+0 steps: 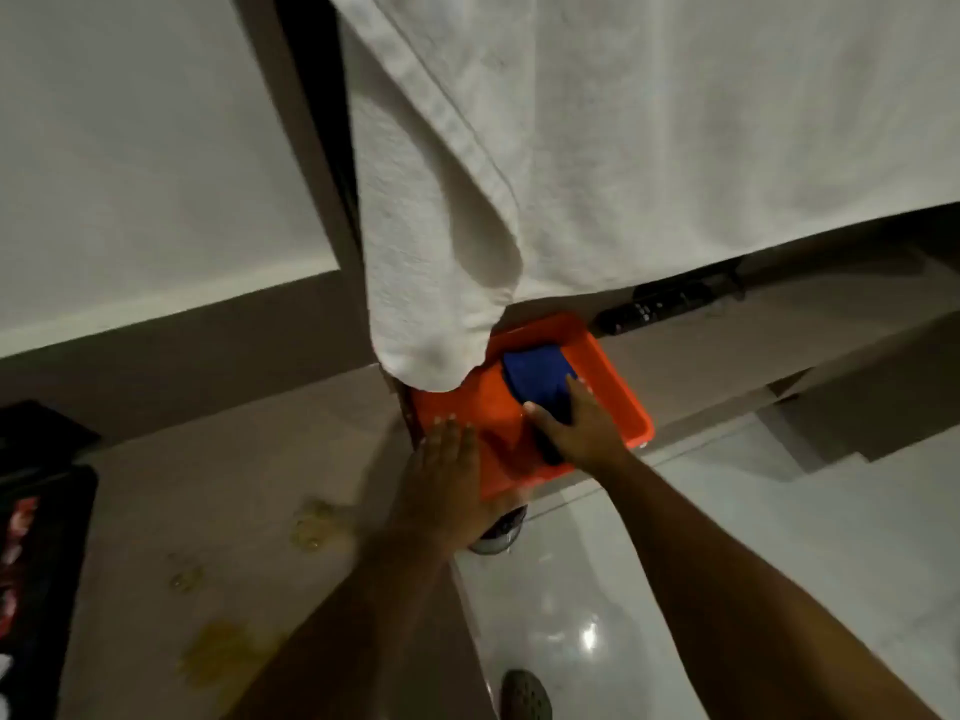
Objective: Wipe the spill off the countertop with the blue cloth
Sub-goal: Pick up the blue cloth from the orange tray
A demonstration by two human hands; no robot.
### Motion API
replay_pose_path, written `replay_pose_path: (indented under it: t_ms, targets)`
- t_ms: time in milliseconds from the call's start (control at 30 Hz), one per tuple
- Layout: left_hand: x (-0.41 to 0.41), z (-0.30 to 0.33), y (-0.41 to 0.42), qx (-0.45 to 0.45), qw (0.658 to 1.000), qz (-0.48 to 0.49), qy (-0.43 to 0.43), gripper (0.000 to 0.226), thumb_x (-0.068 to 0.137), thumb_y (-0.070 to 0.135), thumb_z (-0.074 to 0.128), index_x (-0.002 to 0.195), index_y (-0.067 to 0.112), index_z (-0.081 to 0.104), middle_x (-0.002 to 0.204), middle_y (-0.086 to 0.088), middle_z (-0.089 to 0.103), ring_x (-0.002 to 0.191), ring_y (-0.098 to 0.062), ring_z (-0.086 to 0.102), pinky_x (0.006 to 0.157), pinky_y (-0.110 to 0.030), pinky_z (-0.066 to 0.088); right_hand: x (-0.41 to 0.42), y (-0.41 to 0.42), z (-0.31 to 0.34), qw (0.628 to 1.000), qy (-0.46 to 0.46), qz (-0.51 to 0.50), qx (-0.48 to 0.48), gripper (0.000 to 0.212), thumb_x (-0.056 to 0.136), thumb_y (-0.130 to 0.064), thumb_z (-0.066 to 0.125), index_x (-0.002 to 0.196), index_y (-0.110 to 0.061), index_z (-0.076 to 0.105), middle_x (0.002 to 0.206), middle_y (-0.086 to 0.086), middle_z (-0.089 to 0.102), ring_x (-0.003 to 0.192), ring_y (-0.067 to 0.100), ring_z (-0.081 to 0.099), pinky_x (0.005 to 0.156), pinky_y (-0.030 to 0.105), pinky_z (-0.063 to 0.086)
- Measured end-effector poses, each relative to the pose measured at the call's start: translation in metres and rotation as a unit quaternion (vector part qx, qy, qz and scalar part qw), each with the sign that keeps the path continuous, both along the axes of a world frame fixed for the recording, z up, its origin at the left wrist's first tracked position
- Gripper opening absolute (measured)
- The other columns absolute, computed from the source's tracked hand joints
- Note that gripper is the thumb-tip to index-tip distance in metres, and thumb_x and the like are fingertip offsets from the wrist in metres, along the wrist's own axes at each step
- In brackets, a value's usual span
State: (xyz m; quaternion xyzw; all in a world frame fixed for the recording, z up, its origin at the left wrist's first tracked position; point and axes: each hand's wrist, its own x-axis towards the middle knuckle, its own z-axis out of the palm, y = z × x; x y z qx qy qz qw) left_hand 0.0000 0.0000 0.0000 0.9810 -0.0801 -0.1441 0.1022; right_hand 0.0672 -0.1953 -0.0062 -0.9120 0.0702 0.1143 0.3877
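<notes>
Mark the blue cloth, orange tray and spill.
blue cloth [535,379]: head view, middle of the fold.
orange tray [618,387]: head view, bare floor near the right rim.
spill [223,654]: head view, largest yellow patch.

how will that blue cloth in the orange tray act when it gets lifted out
The blue cloth lies folded and slightly humped in the orange tray, so it will probably go limp and unfold when lifted. The right hand covers one end; gripped there, the rest likely dangles. It looks light, though possibly damp.
</notes>
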Motion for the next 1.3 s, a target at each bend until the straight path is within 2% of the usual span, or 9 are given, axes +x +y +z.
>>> replay_pose_path:
  t_ms: [67, 233, 367, 500, 600, 733, 1000, 1167, 1300]
  targets:
    - [0.009, -0.015, -0.016, -0.016, 0.999, 0.016, 0.027, 0.122, 0.073, 0.089, 0.033, 0.156, 0.006, 0.001, 0.166, -0.02, -0.003, 0.154, -0.033, -0.006, 0.123, -0.046, -0.002, 0.028, -0.008, -0.018, 0.995, -0.001, 0.065, -0.074, 0.09, 0.086, -0.059, 0.055, 0.15, -0.007, 0.018, 0.159, 0.018, 0.016, 0.146, 0.03, 0.014, 0.117, 0.041, 0.016]
    - [0.015, -0.03, -0.027, 0.026, 0.998, 0.037, 0.041, 0.145, 0.047, 0.1, -0.002, 0.156, 0.005, -0.005, 0.165, -0.02, -0.012, 0.153, -0.035, -0.013, 0.122, -0.049, -0.009, 0.061, -0.007, -0.056, 0.961, 0.003, 0.164, -0.22, 0.085, 0.09, -0.066, 0.036, 0.152, -0.016, 0.006, 0.16, 0.017, -0.004, 0.146, 0.037, -0.003, 0.115, 0.054, 0.005]
    - [0.017, -0.032, -0.028, 0.024, 0.998, 0.039, 0.04, 0.141, 0.051, 0.101, 0.003, 0.156, 0.007, -0.009, 0.165, -0.018, -0.014, 0.153, -0.034, -0.01, 0.12, -0.047, -0.009, 0.062, 0.001, -0.07, 0.961, -0.012, 0.144, -0.237, 0.066, 0.099, -0.044, 0.034, 0.152, -0.016, 0.007, 0.16, 0.017, -0.004, 0.146, 0.037, -0.006, 0.116, 0.054, 0.0]
    - [0.017, -0.033, -0.027, 0.04, 0.998, 0.033, 0.033, 0.145, 0.048, 0.102, -0.003, 0.156, 0.005, -0.007, 0.165, -0.02, -0.012, 0.153, -0.035, -0.009, 0.12, -0.048, -0.009, 0.071, -0.002, -0.055, 0.984, -0.045, 0.084, -0.147, 0.052, 0.095, -0.007, 0.04, 0.146, -0.008, 0.029, 0.155, 0.022, 0.024, 0.142, 0.039, 0.022, 0.114, 0.05, 0.021]
    - [0.018, -0.03, -0.029, 0.054, 0.997, 0.026, 0.041, 0.142, 0.05, 0.099, -0.001, 0.155, 0.003, -0.007, 0.165, -0.022, -0.011, 0.153, -0.036, -0.01, 0.122, -0.051, -0.007, 0.071, -0.015, -0.027, 0.998, -0.054, 0.022, 0.008, 0.039, 0.095, -0.01, 0.047, 0.135, -0.01, 0.047, 0.116, 0.025, 0.062, 0.102, 0.04, 0.061, 0.086, 0.046, 0.046]
    - [0.014, -0.021, -0.028, 0.052, 0.998, 0.005, 0.035, 0.129, 0.067, 0.092, 0.023, 0.156, 0.002, -0.003, 0.165, -0.024, -0.007, 0.153, -0.037, -0.009, 0.123, -0.052, -0.006, 0.058, -0.032, 0.017, 0.982, 0.03, -0.013, 0.187, 0.015, 0.098, -0.014, 0.042, 0.103, -0.011, 0.056, 0.065, 0.016, 0.055, 0.06, 0.029, 0.054, 0.062, 0.045, 0.045]
    - [-0.062, 0.018, 0.016, 0.051, 0.998, -0.018, -0.035, 0.129, 0.063, 0.095, -0.002, 0.157, 0.008, 0.004, 0.167, -0.018, 0.002, 0.154, -0.033, 0.001, 0.123, -0.048, 0.002, -0.032, -0.007, 0.08, 0.946, 0.055, -0.13, 0.291, 0.011, 0.096, -0.016, 0.05, 0.096, -0.018, 0.061, 0.086, 0.013, 0.064, 0.071, 0.027, 0.061, 0.067, 0.039, 0.052]
    - [-0.154, 0.037, 0.085, 0.026, 0.995, 0.034, -0.089, 0.107, 0.082, 0.083, 0.021, 0.145, -0.001, 0.043, 0.153, -0.026, 0.039, 0.143, -0.042, 0.036, 0.116, -0.054, 0.028, -0.141, 0.083, 0.082, 0.979, 0.022, -0.063, 0.19, 0.02, 0.097, -0.015, 0.047, 0.114, -0.01, 0.058, 0.083, 0.008, 0.064, 0.072, 0.023, 0.061, 0.062, 0.031, 0.045]
    - [-0.234, 0.036, 0.146, -0.002, 0.99, 0.08, -0.115, 0.094, 0.087, 0.076, 0.032, 0.127, -0.004, 0.063, 0.134, -0.027, 0.059, 0.125, -0.045, 0.057, 0.101, -0.059, 0.047, -0.212, 0.158, 0.046, 0.994, 0.029, 0.107, -0.008, 0.043, 0.099, -0.027, 0.045, 0.135, -0.003, 0.043, 0.139, 0.023, 0.048, 0.126, 0.036, 0.046, 0.098, 0.039, 0.04]
